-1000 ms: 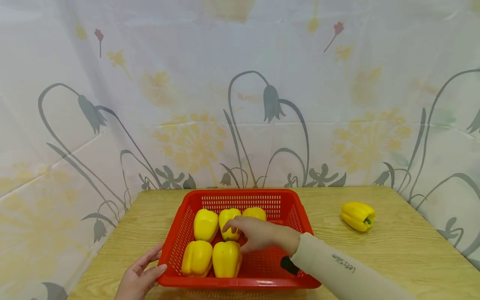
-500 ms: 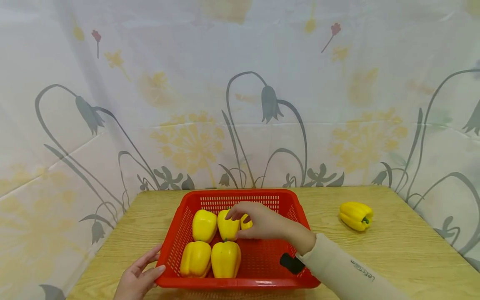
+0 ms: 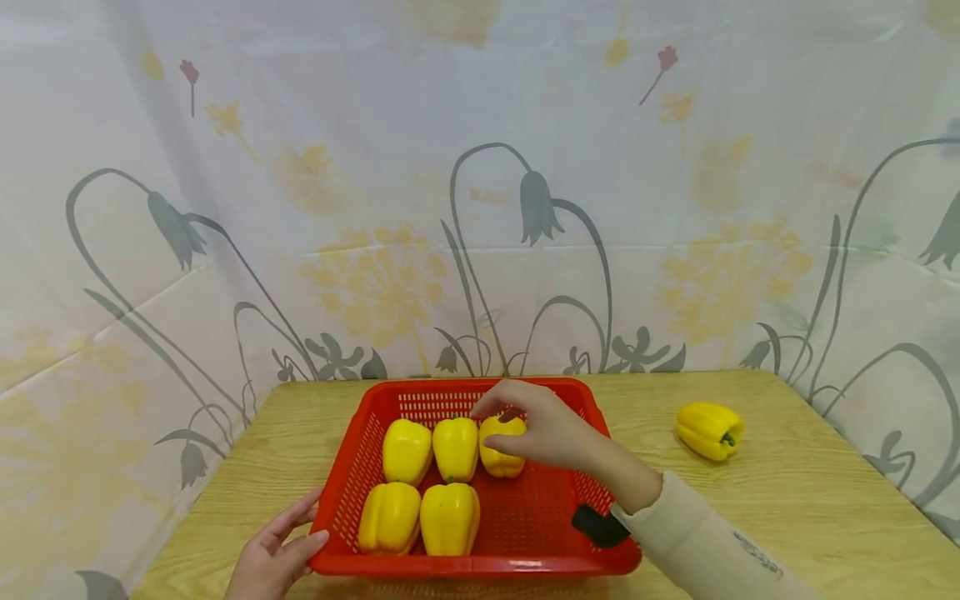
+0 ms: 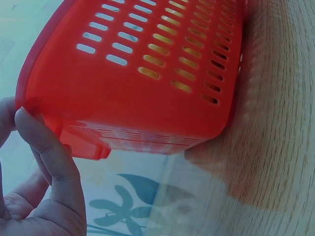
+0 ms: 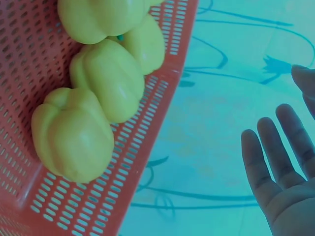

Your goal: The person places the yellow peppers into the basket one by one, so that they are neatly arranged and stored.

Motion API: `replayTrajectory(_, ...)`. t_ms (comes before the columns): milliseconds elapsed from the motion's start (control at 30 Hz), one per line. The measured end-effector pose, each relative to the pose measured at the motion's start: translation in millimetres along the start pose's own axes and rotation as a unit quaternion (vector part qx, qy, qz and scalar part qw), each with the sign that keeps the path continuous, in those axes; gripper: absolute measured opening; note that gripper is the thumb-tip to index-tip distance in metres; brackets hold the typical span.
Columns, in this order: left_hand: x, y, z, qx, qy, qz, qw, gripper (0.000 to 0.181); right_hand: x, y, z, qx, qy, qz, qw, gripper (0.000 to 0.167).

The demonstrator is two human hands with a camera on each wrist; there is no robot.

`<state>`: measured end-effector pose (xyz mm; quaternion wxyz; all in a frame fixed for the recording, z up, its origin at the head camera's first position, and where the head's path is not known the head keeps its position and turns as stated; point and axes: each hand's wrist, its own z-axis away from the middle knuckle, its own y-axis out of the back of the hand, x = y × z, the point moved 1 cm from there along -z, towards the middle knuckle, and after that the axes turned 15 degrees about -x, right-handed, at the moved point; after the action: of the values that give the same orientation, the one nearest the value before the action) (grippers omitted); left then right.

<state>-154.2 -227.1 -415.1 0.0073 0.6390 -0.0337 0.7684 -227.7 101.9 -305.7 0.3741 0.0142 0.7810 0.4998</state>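
A red perforated plastic basket (image 3: pixel 525 566) stands on the table with several yellow bell peppers in two rows. My left hand (image 3: pixel 273 557) holds its near left corner; in the left wrist view, thumb and finger pinch the rim (image 4: pixel 25 64). Over the back-right pepper (image 3: pixel 501 461) my right hand (image 3: pixel 542 427) hovers, fingers loosely bent, partly covering it. The right wrist view shows that hand (image 5: pixel 288 189) holding nothing, apart from the peppers (image 5: pixel 74 135). Two peppers fill the front left, one of them (image 3: pixel 450 518) beside bare basket floor.
Another yellow bell pepper (image 3: pixel 709 431) lies on its side on the wooden table (image 3: pixel 750 517), right of the basket. A flower-printed cloth (image 3: pixel 390 167) hangs behind the table and along its sides. A black strap piece (image 3: pixel 600 527) shows by the right sleeve.
My right hand has moved from above the middle peppers back and to the right, uncovering the middle back pepper. The left hand stays on the basket; the peppers appear still.
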Motion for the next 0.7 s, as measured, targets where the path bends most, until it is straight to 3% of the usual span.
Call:
replayTrajectory(533, 0.0, 1.0, 0.2, 0.000, -0.001, 0.003, 1.0000, 0.045, 5, 16, 19.2, 0.073, 0.040, 0.018, 0.9964, 0.023)
replayTrajectory(700, 0.6, 0.6, 0.5, 0.000, 0.008, -0.001, 1.0000, 0.058, 10, 19, 27.6, 0.095, 0.035, 0.027, 0.9945, 0.023)
